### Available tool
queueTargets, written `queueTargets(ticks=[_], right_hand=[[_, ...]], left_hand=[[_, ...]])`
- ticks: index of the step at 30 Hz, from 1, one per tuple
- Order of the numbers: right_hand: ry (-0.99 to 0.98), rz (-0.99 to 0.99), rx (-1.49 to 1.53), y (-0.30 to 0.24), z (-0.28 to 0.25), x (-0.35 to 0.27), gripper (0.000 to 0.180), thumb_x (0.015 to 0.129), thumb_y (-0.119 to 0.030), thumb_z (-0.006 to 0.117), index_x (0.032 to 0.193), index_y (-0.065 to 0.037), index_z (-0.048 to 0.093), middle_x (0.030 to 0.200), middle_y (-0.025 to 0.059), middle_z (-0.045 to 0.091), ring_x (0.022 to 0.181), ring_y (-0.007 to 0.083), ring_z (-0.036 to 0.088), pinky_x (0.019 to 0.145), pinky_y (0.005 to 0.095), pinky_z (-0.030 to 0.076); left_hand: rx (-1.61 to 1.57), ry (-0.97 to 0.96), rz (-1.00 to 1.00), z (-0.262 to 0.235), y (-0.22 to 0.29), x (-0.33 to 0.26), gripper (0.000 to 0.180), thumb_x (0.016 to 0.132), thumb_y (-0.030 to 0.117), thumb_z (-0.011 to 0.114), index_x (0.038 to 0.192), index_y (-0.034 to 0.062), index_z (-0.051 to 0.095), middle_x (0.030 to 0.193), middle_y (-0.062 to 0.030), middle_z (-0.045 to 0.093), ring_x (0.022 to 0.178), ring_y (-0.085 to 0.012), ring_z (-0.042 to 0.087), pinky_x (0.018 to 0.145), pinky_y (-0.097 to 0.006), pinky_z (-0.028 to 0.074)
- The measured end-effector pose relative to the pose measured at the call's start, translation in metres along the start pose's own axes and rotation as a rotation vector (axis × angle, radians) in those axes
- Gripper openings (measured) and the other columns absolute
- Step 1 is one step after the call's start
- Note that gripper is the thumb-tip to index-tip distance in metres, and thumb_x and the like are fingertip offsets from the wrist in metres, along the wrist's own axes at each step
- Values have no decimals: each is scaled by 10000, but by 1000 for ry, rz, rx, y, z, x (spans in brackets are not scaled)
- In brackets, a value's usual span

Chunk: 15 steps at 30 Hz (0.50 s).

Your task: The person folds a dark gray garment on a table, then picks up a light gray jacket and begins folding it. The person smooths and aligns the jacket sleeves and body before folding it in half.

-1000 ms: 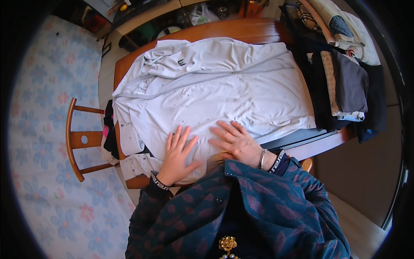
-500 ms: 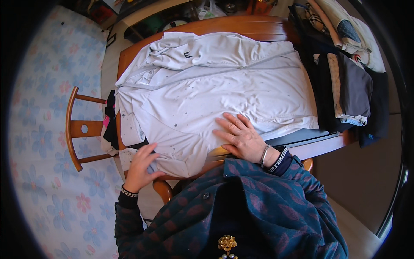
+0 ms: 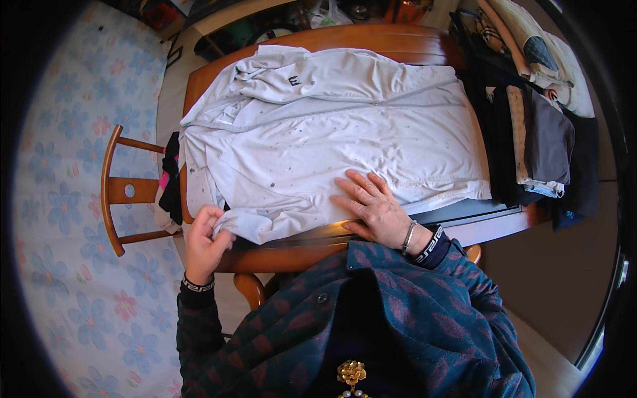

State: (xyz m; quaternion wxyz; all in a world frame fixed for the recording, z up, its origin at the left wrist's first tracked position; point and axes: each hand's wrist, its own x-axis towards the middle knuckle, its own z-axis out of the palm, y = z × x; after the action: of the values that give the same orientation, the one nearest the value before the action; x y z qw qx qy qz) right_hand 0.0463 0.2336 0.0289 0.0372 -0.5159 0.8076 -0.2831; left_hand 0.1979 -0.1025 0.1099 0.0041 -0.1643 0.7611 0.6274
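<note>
A white zip-up jacket (image 3: 318,146) with small dark spots lies spread sideways across a wooden table (image 3: 378,40), its collar end to the left and its hem to the right. At the near left corner, my left hand (image 3: 207,243) pinches the end of the near sleeve (image 3: 249,224), which is bunched and lifted a little. My right hand (image 3: 378,213) rests flat on the near side of the jacket with its fingers spread. A silver bracelet (image 3: 409,237) circles my right wrist.
Piles of folded clothes (image 3: 547,146) stand along the table's right end. A wooden chair (image 3: 123,190) with dark clothing on it is at the left, beside a flower-patterned cover (image 3: 79,265). Behind the table, a shelf (image 3: 265,30) holds bags and other things.
My left hand has closed on the sleeve end and drawn it up and inward, baring more of the table's near edge. My right hand stays almost in place.
</note>
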Motion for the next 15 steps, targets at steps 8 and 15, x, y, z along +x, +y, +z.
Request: queueTargets(ticks=[8,15], right_hand=[[112,-13,414,-20,-20,34,660,745,-200,808,1339,-75,548,1268,181,606,1161,387,588,943,452,484],[192,223,764,-12,5,31,273,779,-128,786,1013,-35,680,918,149,704,857,317,698,767,362,541]], left_hand=[[-153,-404,129,111,41,35,421,936,-26,619,1319,27,451,1110,-75,663,971,-124,639,806,-258,515],[-46,-440,184,110,37,70,245,973,90,655,1201,0,648,1130,-100,713,1054,-151,659,935,-300,509]])
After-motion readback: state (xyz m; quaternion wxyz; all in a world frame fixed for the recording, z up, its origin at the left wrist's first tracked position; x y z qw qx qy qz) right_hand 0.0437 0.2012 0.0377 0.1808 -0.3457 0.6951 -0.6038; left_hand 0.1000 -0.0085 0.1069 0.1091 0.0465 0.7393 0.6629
